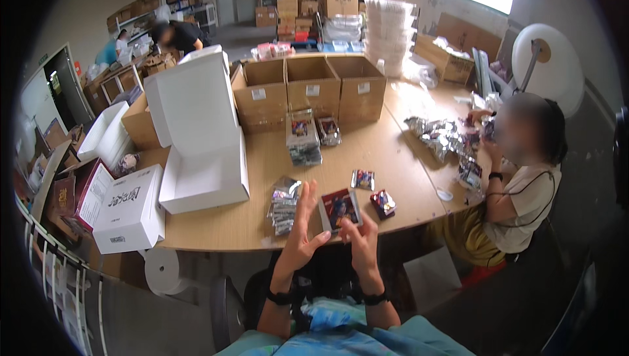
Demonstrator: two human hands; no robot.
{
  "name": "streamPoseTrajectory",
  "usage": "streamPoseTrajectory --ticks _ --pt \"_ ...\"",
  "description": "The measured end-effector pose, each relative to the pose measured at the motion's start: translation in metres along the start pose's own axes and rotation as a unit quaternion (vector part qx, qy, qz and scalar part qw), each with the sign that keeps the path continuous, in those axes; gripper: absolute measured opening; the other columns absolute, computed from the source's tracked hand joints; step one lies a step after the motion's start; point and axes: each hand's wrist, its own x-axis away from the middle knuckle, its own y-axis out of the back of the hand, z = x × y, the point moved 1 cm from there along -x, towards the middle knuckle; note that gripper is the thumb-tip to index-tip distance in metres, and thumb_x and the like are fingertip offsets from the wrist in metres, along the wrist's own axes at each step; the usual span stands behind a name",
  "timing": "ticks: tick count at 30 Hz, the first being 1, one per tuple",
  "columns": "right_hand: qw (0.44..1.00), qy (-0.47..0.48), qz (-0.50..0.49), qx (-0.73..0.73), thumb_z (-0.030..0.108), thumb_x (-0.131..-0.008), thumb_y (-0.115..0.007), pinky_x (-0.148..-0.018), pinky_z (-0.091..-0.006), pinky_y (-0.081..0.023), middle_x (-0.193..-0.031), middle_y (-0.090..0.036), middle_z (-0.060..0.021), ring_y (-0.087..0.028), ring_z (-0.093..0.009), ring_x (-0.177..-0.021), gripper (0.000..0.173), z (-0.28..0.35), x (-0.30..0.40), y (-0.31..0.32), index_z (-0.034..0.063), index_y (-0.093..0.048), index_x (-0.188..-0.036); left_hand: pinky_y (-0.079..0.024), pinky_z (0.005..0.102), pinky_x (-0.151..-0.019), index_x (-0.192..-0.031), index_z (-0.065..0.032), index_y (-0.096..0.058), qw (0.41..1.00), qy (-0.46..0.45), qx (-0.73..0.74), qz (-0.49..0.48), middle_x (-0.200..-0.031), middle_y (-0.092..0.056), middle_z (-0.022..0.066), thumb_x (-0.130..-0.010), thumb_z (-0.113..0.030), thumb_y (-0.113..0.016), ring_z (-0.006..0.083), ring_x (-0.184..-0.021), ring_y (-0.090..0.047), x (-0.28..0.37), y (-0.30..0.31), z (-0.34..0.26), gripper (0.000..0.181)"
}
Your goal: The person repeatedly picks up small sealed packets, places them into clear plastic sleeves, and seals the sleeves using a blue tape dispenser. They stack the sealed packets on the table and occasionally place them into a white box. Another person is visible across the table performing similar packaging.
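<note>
My left hand is raised with its fingers apart, just right of a stack of silvery packets. My right hand is at the lower right edge of a red and silver picture packet, its fingers overlapping it; whether they grip it is unclear. To the right lie a small stack of red picture packets and a silver-edged packet. Farther back, a taller stack of clear-wrapped packets stands beside a smaller pile.
Three open cardboard boxes stand at the back. An open white box and a closed white box are on the left. At the right, a seated co-worker handles foil packets. White plastic baskets are stacked behind.
</note>
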Motion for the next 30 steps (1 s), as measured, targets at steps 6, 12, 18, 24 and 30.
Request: streamPoseTrajectory --ticks 6,12,18,24,30 --pt "0.994 -0.056 0.019 -0.091 0.022 -0.097 -0.069 -0.059 -0.0217 -0.039 -0.077 -0.061 0.0028 -0.053 -0.004 -0.066 0.020 -0.002 -0.003 0.001 0.0023 -0.068 -0.101 -0.026 0.0536 -0.124 -0.144 -0.0209 -0.058 0.917 -0.088 -0.390 -0.015 -0.163 -0.037 0.0117 -0.076 0.013 -0.067 0.0389 -0.154 -0.026 0.000 -0.004 -0.029 0.076" --pt "0.994 -0.083 0.044 -0.064 0.022 -0.099 -0.067 -0.058 -0.0208 -0.038 -0.075 -0.061 0.0026 -0.052 -0.004 -0.065 0.020 -0.006 0.004 0.006 0.0026 -0.068 -0.101 -0.034 0.0546 -0.120 -0.113 -0.0133 -0.076 0.876 -0.167 -0.450 -0.051 -0.138 -0.065 0.0060 -0.077 0.005 -0.071 0.0350 -0.141 -0.049 0.001 -0.007 -0.018 0.041" --pt "0.996 0.067 0.038 0.053 0.041 -0.110 -0.050 -0.062 -0.0226 -0.040 -0.075 -0.059 -0.0015 -0.052 -0.008 -0.068 0.049 0.005 0.011 0.019 -0.0010 -0.063 -0.088 -0.049 0.0502 -0.110 -0.111 -0.0087 -0.077 0.876 -0.189 -0.438 -0.067 -0.112 -0.076 0.0067 -0.082 0.002 -0.068 0.0317 -0.118 -0.067 0.001 0.005 -0.020 0.032" --pt "0.845 0.372 0.041 0.381 0.019 -0.065 -0.094 -0.091 -0.0389 -0.051 -0.131 -0.061 -0.0117 -0.057 -0.032 -0.116 0.063 0.043 0.016 0.014 0.0124 -0.068 -0.122 -0.053 0.0477 -0.105 -0.110 -0.0082 -0.077 0.906 -0.172 -0.383 -0.062 -0.109 -0.076 0.0082 -0.083 0.001 -0.071 0.0290 -0.110 -0.071 0.004 0.008 -0.027 0.029" --pt "0.810 0.441 0.045 0.384 0.008 -0.066 -0.090 -0.092 -0.0407 -0.054 -0.120 -0.071 -0.0080 -0.062 -0.032 -0.113 0.032 0.033 0.002 0.010 0.0139 -0.081 -0.096 -0.059 0.0387 -0.090 -0.106 -0.0059 -0.077 0.935 -0.119 -0.330 -0.047 -0.102 -0.076 0.0095 -0.082 0.002 -0.076 0.0272 -0.096 -0.075 0.005 0.000 -0.030 0.026"
